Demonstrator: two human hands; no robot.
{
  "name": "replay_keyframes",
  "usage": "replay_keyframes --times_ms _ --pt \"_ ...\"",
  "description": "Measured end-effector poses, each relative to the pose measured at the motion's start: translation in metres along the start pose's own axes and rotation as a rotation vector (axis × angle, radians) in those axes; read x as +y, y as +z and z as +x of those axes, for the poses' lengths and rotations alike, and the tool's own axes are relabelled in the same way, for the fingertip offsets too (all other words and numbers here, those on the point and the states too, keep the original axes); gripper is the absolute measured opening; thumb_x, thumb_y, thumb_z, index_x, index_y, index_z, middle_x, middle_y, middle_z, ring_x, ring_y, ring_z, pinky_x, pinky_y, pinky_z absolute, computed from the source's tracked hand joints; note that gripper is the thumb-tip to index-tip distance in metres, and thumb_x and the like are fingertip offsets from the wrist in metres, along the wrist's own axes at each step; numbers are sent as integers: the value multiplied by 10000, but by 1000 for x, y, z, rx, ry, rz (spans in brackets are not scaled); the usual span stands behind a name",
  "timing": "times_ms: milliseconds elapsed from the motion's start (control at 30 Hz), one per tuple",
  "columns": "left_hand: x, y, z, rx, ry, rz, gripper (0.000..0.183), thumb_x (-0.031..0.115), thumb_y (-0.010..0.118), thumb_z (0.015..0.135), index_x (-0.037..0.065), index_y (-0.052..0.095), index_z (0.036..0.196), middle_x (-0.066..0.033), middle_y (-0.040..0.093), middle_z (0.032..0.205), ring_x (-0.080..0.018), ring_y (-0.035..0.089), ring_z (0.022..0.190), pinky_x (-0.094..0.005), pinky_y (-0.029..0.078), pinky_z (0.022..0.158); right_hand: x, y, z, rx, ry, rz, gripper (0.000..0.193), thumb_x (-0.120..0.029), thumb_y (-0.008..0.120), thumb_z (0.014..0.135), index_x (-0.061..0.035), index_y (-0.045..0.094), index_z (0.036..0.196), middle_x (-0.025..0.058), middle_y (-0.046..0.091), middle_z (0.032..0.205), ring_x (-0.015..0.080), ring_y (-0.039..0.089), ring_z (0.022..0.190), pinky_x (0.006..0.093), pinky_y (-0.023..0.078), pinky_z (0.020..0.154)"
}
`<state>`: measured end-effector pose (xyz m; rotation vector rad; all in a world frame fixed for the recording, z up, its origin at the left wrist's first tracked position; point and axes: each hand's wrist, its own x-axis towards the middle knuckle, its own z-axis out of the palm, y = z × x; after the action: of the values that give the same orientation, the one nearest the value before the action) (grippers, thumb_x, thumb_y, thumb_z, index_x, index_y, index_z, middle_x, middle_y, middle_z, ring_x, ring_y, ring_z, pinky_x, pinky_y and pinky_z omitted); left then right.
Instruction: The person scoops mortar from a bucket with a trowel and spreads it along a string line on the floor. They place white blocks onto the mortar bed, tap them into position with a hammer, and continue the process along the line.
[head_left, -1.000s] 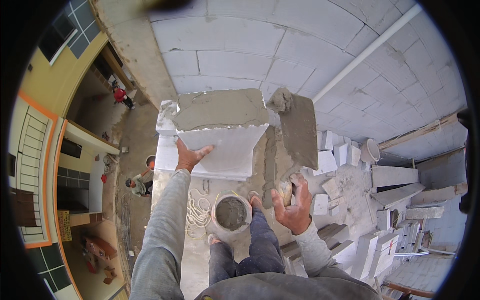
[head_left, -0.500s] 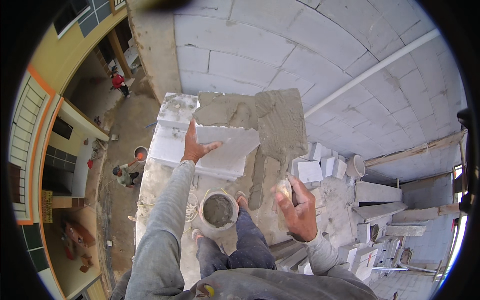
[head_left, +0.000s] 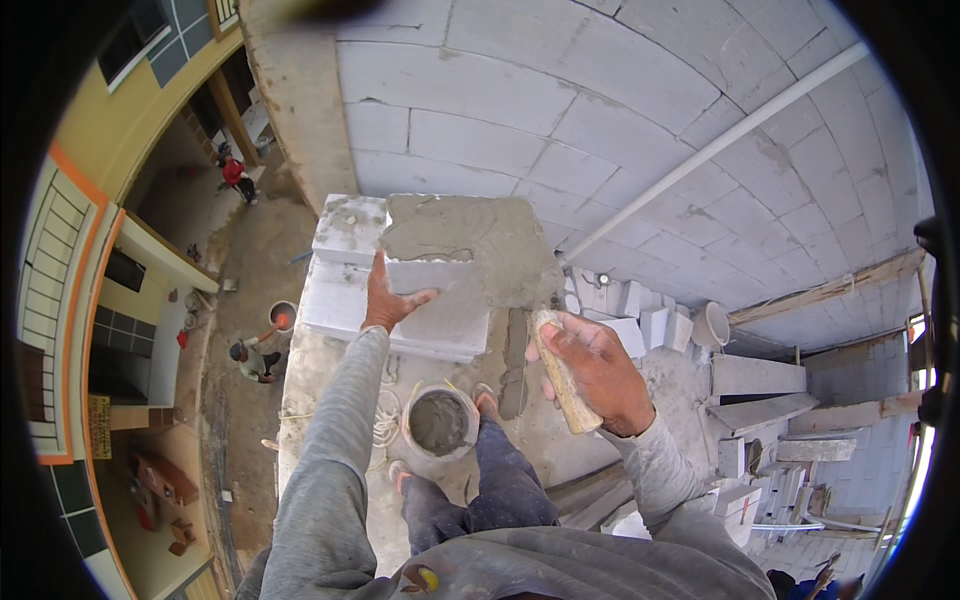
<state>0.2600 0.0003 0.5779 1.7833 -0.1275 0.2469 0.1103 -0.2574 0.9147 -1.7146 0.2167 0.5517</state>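
My left hand (head_left: 388, 298) lies against a white lightweight block (head_left: 445, 320), thumb and fingers spread. Grey mortar (head_left: 425, 228) coats a face of this block beyond the hand. Closed round the worn wooden handle of a trowel (head_left: 568, 385) is my right hand (head_left: 603, 372). The trowel's broad blade, grey with mortar, reaches over the right end of the coated face; its edge blends into the mortar there, so I cannot tell how fully it touches. Another white block (head_left: 350, 225), speckled with grey, adjoins on the left.
A bucket (head_left: 409, 412) of mortar stands by my feet. To the right are cut blocks (head_left: 655, 328), a pale bucket (head_left: 711, 328) and planks (head_left: 757, 377). The block wall (head_left: 480, 130) rises ahead, crossed by a white pipe (head_left: 720, 150). Far below left, two people stand near another bucket.
My right hand has turned, and the trowel blade has moved left onto the mortar-coated face of the block. My left hand keeps its place on the block.
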Motion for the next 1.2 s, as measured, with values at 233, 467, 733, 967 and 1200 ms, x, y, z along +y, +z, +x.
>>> replay_keyframes --times_ms 233,467,733,967,1200 --pt "5 3 -2 49 25 -26 1118 383 991 507 -81 439 1361 -216 635 1227 -320 625 1118 -381 477 1008 -4 -37 -9 170 -8 102 365 -317 537 1016 20 604 1139 72 671 894 127 608 563 255 487 504" --pt "-1 2 -5 66 28 22 1158 377 989 495 -101 414 1379 -229 622 1252 -343 613 1144 -394 465 1028 -41 -30 38 -243 33 133 402 -335 560 999 41 592 1138 96 681 914 134 607 546 253 481 465" --pt "17 -3 0 16 1 -36 1122 382 993 483 -56 446 1359 -188 656 1200 -307 645 1102 -385 494 993 -63 -49 95 110 -18 132 371 -280 583 996 65 591 1133 95 656 870 112 582 526 220 485 400" --pt "28 -4 -7 8 2 -119 920 354 1000 536 -19 541 1239 -136 680 1130 -237 680 987 -342 562 876 118 -80 25 436 92 142 371 -300 574 998 35 612 1154 83 660 865 137 607 540 256 476 449" --pt "-10 -12 -6 43 122 205 904 362 996 546 -11 539 1231 -137 669 1100 -255 670 928 -373 564 833 415 33 81 -54 733 240 470 -332 681 897 101 652 1076 186 717 870 309 702 650 418 567 567"
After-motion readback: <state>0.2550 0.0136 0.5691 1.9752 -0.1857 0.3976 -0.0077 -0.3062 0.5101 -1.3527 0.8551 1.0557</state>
